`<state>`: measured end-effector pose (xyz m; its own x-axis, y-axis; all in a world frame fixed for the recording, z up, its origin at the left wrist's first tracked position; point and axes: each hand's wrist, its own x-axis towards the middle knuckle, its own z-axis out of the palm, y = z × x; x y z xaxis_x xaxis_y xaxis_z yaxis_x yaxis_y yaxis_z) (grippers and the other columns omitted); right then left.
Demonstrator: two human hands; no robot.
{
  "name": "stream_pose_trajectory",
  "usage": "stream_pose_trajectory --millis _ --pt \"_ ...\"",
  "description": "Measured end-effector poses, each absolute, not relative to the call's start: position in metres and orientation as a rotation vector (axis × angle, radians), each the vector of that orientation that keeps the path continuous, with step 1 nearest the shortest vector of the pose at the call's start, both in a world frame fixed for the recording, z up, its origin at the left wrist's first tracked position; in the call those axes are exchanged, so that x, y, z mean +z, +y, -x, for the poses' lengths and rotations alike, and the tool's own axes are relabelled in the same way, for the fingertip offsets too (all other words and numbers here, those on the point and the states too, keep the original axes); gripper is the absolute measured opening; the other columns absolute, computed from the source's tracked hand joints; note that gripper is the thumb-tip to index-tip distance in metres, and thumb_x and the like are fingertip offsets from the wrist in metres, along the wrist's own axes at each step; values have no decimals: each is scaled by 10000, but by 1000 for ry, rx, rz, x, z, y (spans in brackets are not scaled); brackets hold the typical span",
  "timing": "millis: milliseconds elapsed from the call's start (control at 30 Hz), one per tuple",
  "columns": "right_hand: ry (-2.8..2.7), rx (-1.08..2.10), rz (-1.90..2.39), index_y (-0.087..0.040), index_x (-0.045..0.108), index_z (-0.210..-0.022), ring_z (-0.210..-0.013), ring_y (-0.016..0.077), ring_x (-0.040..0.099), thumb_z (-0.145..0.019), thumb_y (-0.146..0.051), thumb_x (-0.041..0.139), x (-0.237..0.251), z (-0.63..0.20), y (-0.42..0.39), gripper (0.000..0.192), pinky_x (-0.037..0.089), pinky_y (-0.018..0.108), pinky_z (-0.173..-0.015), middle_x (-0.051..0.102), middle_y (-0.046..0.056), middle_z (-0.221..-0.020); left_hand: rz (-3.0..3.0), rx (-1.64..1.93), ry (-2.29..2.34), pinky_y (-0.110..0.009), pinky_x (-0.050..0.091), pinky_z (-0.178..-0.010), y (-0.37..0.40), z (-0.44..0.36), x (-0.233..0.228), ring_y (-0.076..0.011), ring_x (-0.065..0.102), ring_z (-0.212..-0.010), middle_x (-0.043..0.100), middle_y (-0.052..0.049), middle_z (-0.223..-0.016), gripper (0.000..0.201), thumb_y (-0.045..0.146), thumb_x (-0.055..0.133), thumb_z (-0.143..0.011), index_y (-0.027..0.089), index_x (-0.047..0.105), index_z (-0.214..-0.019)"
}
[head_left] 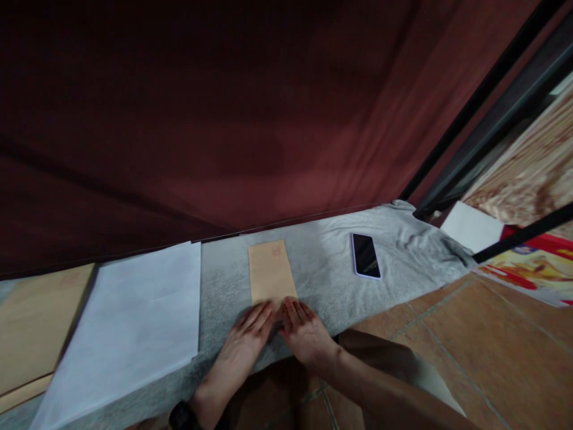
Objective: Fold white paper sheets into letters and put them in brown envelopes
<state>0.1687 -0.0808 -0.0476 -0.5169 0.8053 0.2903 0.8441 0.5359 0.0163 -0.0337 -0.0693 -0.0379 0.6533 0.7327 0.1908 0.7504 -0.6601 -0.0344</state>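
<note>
A tan paper envelope [270,272] lies flat on a grey cloth [322,263] that covers a low surface. My left hand [244,343] and my right hand [304,331] rest side by side, palms down, on the envelope's near end. The fingers of both hands lie flat and close together, pressing on the paper; neither hand grips anything. A dark band sits on my left wrist.
White paper sheets [134,325] lie left of the envelope, with a tan stack [33,325] further left. A black phone [366,255] lies on the cloth to the right. A dark red curtain [224,119] hangs behind. Brown tile floor [483,346] runs along the right.
</note>
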Motion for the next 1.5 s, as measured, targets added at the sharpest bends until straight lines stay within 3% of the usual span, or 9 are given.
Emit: stream_pose_trajectory --millis 233,467,700,800,900,1000,1200,1333,1500 --pt "-2552 -276 1411 -40 657 -1266 -1135 305 673 -961 -278 611 -39 -164 -80 389 549 408 -948 641 260 -1321 2691 -81 -1251 -386 528 -1041 -78 25 -37 -237 528 -1371 581 -103 -1465 643 -59 367 -791 175 592 -1345" --pt "-2578 -276 1405 -51 635 -1281 -1142 302 668 -928 -193 632 -32 -163 -78 381 566 395 -930 649 253 -1306 2655 -2 -1184 -346 537 -1027 -78 21 -25 -220 579 -1315 621 -96 -1421 607 -52 356 -817 174 610 -1320" --pt "-2566 -185 1493 -67 611 -1300 -1135 296 666 -938 -128 558 -25 -159 -78 371 578 385 -890 630 253 -1327 2679 -167 -1193 -358 512 -1028 -71 28 -32 -221 650 -1193 701 -91 -1288 563 -12 351 -854 191 627 -1300" --pt "-2581 55 1499 -148 613 -1281 -1003 241 705 -930 -86 522 -9 -169 -67 367 576 329 -794 676 180 -1267 2681 -439 -1185 -403 430 -1127 -64 31 -27 -220 620 -1239 679 -77 -1330 547 15 375 -887 225 598 -1340" --pt "-2297 358 1509 -197 618 -1236 -896 210 714 -946 -88 463 12 -191 -48 347 544 310 -802 736 115 -1094 2579 -929 -1449 -482 361 -1184 -54 32 -7 -265 524 -1354 578 -101 -1455 485 222 505 -962 250 486 -1446" --pt "-1602 679 1468 -196 635 -1065 -827 215 703 -993 -298 450 27 -210 -28 223 544 320 -762 735 84 -929 2214 -1672 -1981 -482 455 -1108 -45 31 13 -284 495 -1374 488 -149 -1513 629 407 574 -950 239 353 -1514" --pt "-721 1403 1048 -216 601 -1025 -838 205 701 -759 -414 724 20 -192 -28 354 575 340 -774 732 37 -946 1947 -2801 -2788 -461 569 -933 -46 6 13 -294 679 -1126 708 -152 -1172 655 581 679 -828 160 546 -1313" --pt "-734 1542 1066 -225 595 -1044 -850 223 717 -736 -441 718 6 -166 -44 395 598 369 -758 745 61 -1006 1835 -2958 -2942 -391 571 -891 -50 -8 7 -236 714 -994 740 -93 -1077 568 514 809 -715 188 638 -1148" --pt "-777 1684 1065 -207 634 -1038 -851 223 727 -713 -420 756 0 -165 -51 407 619 390 -769 744 68 -1025 1825 -2750 -3060 -311 564 -748 -46 -4 10 -174 692 -795 734 -32 -886 424 451 847 -620 184 645 -880"
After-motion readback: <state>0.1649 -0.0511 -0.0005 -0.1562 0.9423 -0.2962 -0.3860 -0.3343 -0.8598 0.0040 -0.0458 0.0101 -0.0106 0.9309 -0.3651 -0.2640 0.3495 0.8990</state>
